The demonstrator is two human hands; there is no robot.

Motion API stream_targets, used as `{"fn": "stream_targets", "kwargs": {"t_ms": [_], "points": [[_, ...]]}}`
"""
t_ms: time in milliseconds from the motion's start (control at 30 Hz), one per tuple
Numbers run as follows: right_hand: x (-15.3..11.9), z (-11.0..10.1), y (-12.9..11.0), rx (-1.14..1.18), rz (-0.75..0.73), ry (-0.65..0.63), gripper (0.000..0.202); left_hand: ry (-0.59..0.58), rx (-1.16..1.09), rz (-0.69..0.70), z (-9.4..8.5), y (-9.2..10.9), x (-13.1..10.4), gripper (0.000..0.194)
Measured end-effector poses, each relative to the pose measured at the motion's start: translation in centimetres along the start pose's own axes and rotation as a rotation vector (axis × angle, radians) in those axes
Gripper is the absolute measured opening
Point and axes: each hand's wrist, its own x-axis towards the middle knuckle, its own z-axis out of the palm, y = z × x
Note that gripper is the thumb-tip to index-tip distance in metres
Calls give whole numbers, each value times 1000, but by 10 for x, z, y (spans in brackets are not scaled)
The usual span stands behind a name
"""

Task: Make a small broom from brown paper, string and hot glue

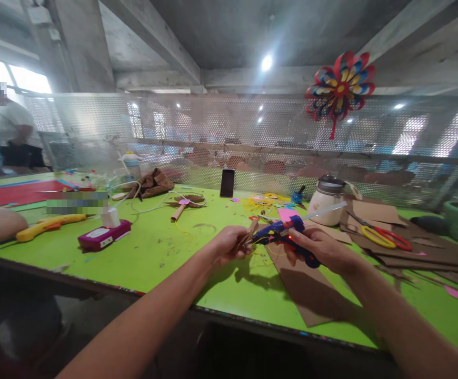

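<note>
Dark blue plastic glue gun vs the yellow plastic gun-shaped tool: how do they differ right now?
The dark blue plastic glue gun is held in the right hand; the yellow plastic gun-shaped tool lies on the green tabletop. The blue gun shows a lit red light; the yellow tool shows none. Shared: plastic-looking, elongated bodies.

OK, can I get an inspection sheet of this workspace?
Surface: green tabletop, with stains and scraps.
Things in hand: blue glue gun, red light lit; small brown piece.
Clutter: scissors, cardboard, jar, phone-like slab, yellow tool.
Hands: left hand holds the brown piece; right hand grips the glue gun.
Cables: pale cord loops toward the far side; its ends are unclear.
Surroundings: perforated screen behind, flower ornament above, person at far left.
</note>
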Motion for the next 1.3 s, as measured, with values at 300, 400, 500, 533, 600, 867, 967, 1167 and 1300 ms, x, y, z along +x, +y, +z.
{"fn": "stream_targets", "kwargs": {"t_ms": [300,400,500,533,600,867,967,1167,1300], "points": [[-1,-2,-2,7,16,38,58,6,-1,0,3,3,-3,23],[0,-4,1,-2,20,65,58,1,10,13,2,2,-2,21],[0,-4,3,-2,33,88,59,6,29,44,2,1,-2,21],[0,-4,3,-2,38,95,59,5,38,49,2,1,-2,21],[0,-4,3,3,48,107,59,-3,43,63,3,1,-3,22],[2,-3,5,11,58,143,57,-15,37,113,3,1,-3,26],[2,-3,5,-2,57,145,58,-15,43,115,3,0,-2,27],[1,-2,2,-27,42,130,58,-13,14,110,3,0,-2,24],[1,-1,-2,-27,41,127,56,-23,-5,97,3,1,-2,24]]}}
